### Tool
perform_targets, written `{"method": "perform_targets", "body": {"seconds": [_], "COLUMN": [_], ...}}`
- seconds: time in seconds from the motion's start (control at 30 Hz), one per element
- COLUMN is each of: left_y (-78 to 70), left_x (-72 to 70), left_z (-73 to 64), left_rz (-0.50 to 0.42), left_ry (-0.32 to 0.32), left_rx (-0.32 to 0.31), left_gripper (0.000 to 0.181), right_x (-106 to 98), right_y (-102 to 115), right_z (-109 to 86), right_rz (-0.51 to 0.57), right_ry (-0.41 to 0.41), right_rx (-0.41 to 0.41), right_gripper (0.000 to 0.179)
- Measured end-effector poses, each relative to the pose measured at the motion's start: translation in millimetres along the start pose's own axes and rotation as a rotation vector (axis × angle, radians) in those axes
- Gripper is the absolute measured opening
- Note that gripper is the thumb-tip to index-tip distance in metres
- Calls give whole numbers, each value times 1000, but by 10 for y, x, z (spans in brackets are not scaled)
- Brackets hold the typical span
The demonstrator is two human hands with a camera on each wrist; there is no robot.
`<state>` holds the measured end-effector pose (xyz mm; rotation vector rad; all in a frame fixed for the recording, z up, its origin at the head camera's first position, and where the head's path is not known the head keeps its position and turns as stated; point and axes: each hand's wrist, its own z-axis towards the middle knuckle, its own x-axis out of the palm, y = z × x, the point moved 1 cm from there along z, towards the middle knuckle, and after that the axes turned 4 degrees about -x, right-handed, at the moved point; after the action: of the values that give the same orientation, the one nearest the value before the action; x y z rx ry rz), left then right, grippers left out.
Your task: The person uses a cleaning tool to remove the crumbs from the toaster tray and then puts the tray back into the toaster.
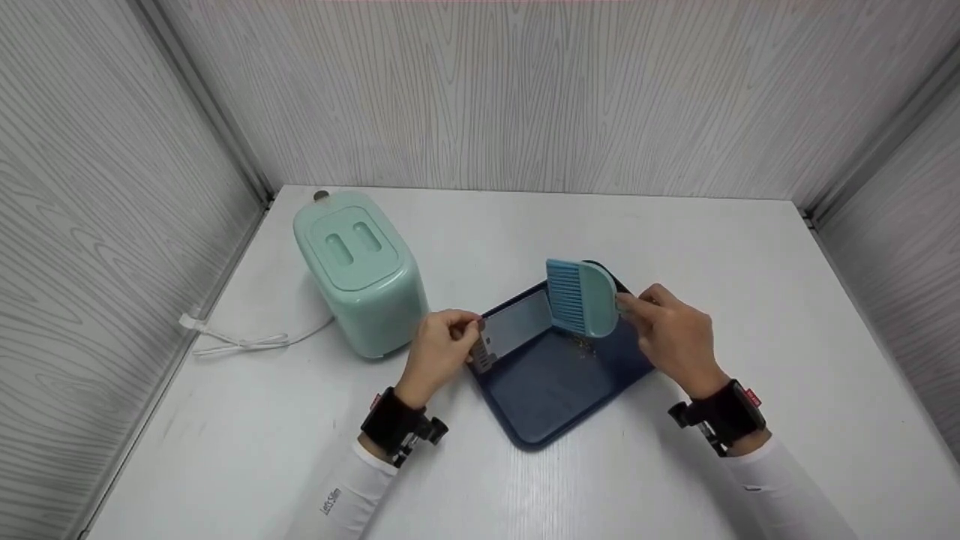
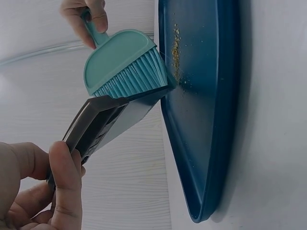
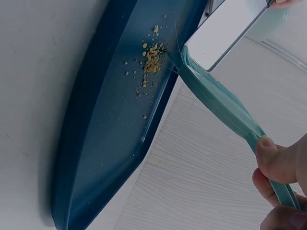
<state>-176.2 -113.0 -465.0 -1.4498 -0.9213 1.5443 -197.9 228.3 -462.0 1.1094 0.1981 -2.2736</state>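
My left hand pinches a flat metal crumb tray by its dark grey slotted end, tilting it over the dark blue tray. In my right hand is the handle of a mint-green hand brush with blue bristles. The bristles are at the crumb tray's far end, as the left wrist view also shows. Below them, a small heap of yellow-brown crumbs lies on the blue tray, with finer bits scattered around it.
A mint-green toaster with two slot-shaped recesses in its lid stands left of the blue tray. Its white cord lies bundled on the white table. Wood-grain panels enclose the table at the back and both sides.
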Motion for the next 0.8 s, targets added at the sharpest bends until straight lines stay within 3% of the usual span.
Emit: {"method": "perform_targets", "body": {"seconds": [0.2,0.53,0.8], "left_y": [-14,-15,-18], "left_x": [-9,-4,3], "left_z": [-12,-4,-8], "left_rz": [23,28,29], "left_ry": [-13,-22,-19], "left_rx": [28,16,12], "left_gripper": [18,18,17], "right_x": [-65,-186,-202], "right_y": [-18,-63,47], "right_z": [-29,-78,-52], "right_rz": [5,28,99], "right_ry": [10,-37,-49], "right_rx": [45,93,104], "right_gripper": [33,32,35]}}
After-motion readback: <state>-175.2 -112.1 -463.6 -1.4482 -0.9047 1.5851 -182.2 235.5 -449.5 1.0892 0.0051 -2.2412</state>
